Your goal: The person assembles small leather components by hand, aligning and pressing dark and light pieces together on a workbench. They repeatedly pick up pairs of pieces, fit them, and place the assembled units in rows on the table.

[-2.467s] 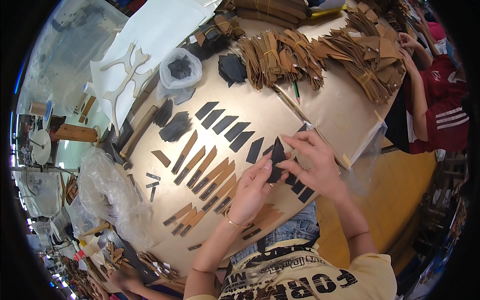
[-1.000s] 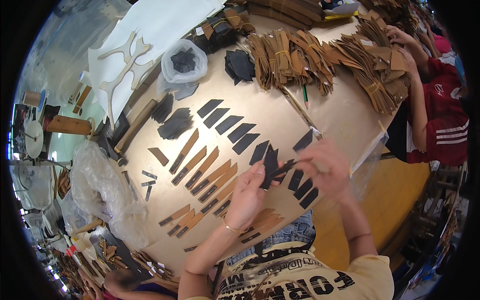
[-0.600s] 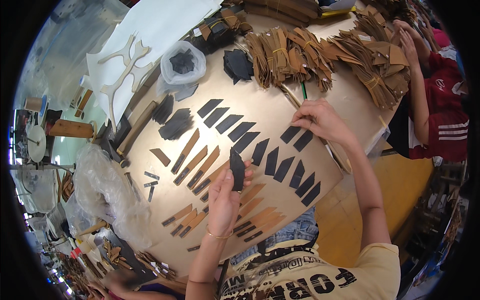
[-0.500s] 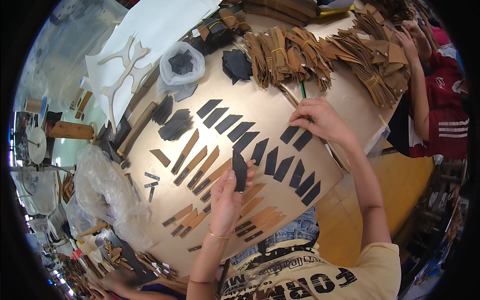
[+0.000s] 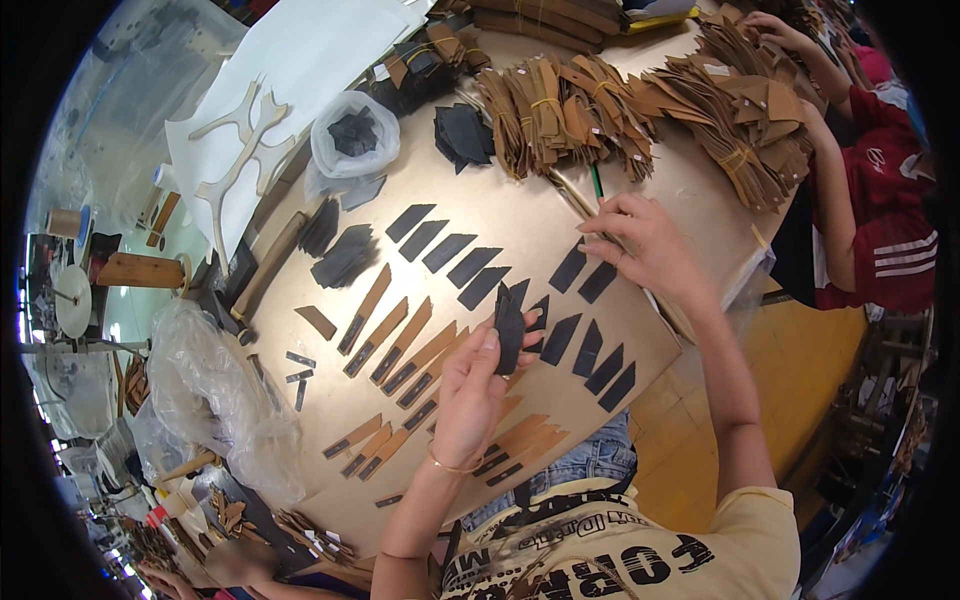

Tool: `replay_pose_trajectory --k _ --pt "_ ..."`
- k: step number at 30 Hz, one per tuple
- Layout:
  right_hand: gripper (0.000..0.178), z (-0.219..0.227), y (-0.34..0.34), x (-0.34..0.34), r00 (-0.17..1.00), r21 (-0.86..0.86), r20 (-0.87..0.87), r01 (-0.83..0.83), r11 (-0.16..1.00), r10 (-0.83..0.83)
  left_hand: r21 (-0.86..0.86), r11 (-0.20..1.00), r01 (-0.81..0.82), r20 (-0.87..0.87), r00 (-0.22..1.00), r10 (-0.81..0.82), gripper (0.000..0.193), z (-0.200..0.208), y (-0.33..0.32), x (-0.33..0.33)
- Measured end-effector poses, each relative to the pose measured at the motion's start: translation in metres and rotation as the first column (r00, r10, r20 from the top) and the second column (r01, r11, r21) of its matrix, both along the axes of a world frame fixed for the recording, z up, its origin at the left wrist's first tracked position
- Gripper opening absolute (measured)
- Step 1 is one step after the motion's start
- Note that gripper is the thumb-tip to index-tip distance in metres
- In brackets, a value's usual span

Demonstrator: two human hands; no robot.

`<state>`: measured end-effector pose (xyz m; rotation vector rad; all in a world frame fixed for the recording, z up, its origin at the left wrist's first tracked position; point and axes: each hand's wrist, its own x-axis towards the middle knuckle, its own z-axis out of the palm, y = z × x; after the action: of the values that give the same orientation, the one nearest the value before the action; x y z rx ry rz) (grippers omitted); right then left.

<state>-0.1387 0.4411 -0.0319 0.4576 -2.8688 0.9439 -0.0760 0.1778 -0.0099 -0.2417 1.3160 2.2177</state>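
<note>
My left hand (image 5: pixel 475 380) is closed around a small stack of dark, slanted-end leather-like pieces (image 5: pixel 508 335), held above the board. My right hand (image 5: pixel 650 245) hovers at the right, its fingers bent and apart, with nothing visible in them. Just below those fingertips lie two black pieces (image 5: pixel 569 268). More black slanted pieces (image 5: pixel 448 252) are spread in a curved row across the board, some partly hidden by my left hand. Brown strips (image 5: pixel 365 320) with dark patches at one end lie to the left and under my left forearm.
Bundles of brown pieces (image 5: pixel 545 115) stand at the board's far side. A plastic bag (image 5: pixel 352 135) of black pieces and loose black piles (image 5: pixel 350 255) sit at the left, near a wooden-handled hammer (image 5: pixel 270 265). A co-worker in red (image 5: pixel 890 200) handles brown bundles at the right.
My left hand has moved right with its stack of black pieces. My right hand has shifted slightly, its fingers lifting off the two black pieces. The view has shifted a little.
</note>
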Motion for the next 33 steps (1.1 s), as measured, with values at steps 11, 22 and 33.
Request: replay_pose_trajectory --k 11,22,33 --pt "0.047 0.022 -0.069 0.024 0.976 -0.228 -0.199 -0.134 0.964 0.089 0.094 0.994 0.047 0.031 0.998 -0.05 0.041 0.0 0.009 -0.013" --pt "0.02 0.02 -0.075 0.032 0.969 -0.352 -0.237 -0.02 0.936 -0.068 0.164 0.98 -0.116 0.13 0.987 0.095 0.037 -0.005 0.007 -0.018" --pt "0.017 -0.012 -0.038 -0.032 0.985 -0.035 0.121 0.126 0.991 -0.121 -0.021 0.981 -0.191 -0.029 0.981 0.19 0.043 -0.004 -0.025 -0.022"
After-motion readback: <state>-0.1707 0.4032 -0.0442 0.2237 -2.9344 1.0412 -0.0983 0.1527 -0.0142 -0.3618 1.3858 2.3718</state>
